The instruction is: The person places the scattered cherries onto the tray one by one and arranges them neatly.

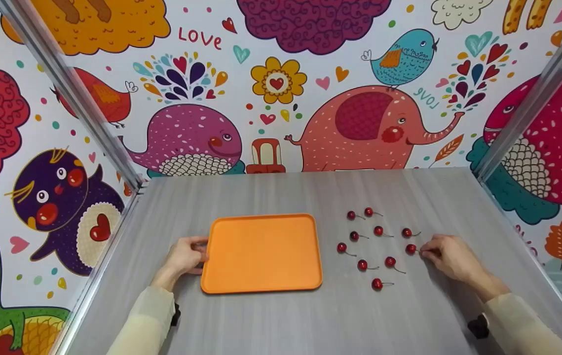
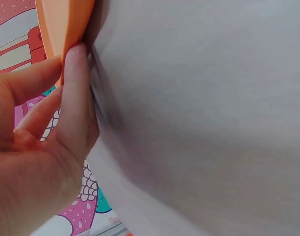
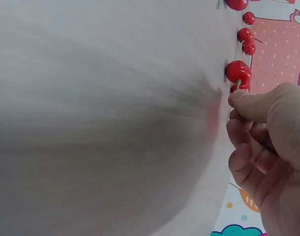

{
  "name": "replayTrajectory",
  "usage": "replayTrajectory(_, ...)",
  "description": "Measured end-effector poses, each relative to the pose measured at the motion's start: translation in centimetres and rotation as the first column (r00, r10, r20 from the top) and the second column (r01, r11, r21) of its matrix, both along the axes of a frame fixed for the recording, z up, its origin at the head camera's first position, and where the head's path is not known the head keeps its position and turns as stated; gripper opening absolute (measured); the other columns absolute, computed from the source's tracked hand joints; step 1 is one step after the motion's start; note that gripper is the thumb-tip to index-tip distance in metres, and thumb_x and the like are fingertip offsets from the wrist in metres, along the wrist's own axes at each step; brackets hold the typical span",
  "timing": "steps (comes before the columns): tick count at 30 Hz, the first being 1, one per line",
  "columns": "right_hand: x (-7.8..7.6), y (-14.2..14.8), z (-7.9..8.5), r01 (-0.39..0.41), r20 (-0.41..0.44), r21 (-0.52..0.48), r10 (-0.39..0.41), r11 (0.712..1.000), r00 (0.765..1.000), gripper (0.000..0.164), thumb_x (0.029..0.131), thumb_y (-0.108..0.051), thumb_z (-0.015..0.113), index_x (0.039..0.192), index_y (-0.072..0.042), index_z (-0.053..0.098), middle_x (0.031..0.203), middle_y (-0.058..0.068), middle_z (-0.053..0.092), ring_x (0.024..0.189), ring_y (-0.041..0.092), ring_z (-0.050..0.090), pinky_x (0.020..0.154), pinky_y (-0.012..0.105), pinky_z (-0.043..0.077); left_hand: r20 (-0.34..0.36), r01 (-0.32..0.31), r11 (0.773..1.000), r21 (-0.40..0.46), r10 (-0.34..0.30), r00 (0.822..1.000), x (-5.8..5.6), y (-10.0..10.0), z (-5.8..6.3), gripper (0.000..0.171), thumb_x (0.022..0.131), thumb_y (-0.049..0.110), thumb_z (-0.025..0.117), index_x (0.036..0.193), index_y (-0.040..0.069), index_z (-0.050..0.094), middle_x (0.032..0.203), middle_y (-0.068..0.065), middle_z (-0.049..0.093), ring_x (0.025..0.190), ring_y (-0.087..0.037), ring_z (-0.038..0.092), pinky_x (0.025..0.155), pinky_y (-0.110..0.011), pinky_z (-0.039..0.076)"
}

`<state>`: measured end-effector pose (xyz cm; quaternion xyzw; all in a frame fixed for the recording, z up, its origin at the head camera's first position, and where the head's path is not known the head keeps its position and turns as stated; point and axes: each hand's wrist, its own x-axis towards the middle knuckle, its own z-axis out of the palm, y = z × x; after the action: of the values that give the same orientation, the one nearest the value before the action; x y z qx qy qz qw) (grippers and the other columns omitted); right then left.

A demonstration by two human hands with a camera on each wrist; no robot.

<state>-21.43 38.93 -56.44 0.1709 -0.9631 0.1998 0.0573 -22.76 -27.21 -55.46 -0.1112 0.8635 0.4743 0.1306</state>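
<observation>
An orange rectangular tray lies flat on the grey table, with nothing on it. At its left edge, my left hand holds the rim; in the left wrist view, the thumb and fingers meet around the tray's edge. On the right, my right hand pinches the stem of a red cherry between thumb and index finger. The right wrist view shows this cherry just beyond the fingertips, its green stem end at the thumb. Several other dark red cherries with stems lie scattered between tray and right hand.
The grey wood-grain table ends at a cartoon-printed wall behind. Metal posts rise at both back corners. One cherry sits just behind the pinched one, and another lies nearest the front.
</observation>
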Motion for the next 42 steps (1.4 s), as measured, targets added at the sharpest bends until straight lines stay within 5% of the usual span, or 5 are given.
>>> replayTrajectory(10, -0.7, -1.5, 1.2, -0.030, 0.008, -0.086, 0.031, 0.996, 0.999, 0.010, 0.095, -0.006, 0.087, 0.102, -0.012, 0.091, 0.094, -0.001, 0.081, 0.082, 0.004, 0.063, 0.076, 0.023, 0.060, 0.017, -0.011, 1.000, 0.005, 0.011, 1.000, -0.2, 0.0, -0.2, 0.061, 0.097, -0.004, 0.072, 0.157, 0.001, 0.064, 0.117, -0.016, 0.075, 0.091, -0.019, 0.078, 0.074, -0.039, 0.070)
replayTrajectory(22, -1.8, -5.7, 1.6, -0.085, -0.001, -0.160, 0.086, 0.983, 0.996, 0.009, 0.097, -0.003, 0.085, 0.098, -0.010, 0.090, 0.087, -0.004, 0.077, 0.075, 0.002, 0.055, 0.067, 0.023, 0.050, 0.006, -0.005, 1.000, 0.006, 0.005, 1.000, -0.2, -0.2, -0.3, 0.061, 0.097, -0.005, 0.072, 0.157, 0.000, 0.063, 0.116, -0.016, 0.074, 0.089, -0.020, 0.078, 0.071, -0.039, 0.070)
replayTrajectory(32, -2.7, -9.0, 1.5, -0.189, 0.011, -0.269, 0.199, 0.944, 0.980, 0.008, 0.100, -0.003, 0.081, 0.101, -0.004, 0.089, 0.088, 0.002, 0.078, 0.075, 0.000, 0.056, 0.066, 0.021, 0.050, 0.002, -0.005, 1.000, 0.000, 0.005, 1.000, -0.2, -0.1, -0.4, 0.059, 0.097, -0.008, 0.070, 0.155, 0.000, 0.065, 0.111, -0.014, 0.074, 0.087, -0.020, 0.076, 0.068, -0.039, 0.069)
replayTrajectory(42, -3.7, -12.2, 1.8, -0.180, 0.058, -0.285, 0.204, 0.941, 0.977, 0.009, 0.103, -0.008, 0.080, 0.102, -0.006, 0.089, 0.093, 0.005, 0.082, 0.077, 0.001, 0.059, 0.068, 0.021, 0.052, 0.013, -0.009, 1.000, 0.004, 0.009, 1.000, -0.2, -0.2, -0.3, 0.061, 0.096, -0.007, 0.070, 0.157, -0.001, 0.063, 0.112, -0.014, 0.073, 0.086, -0.020, 0.076, 0.069, -0.039, 0.069)
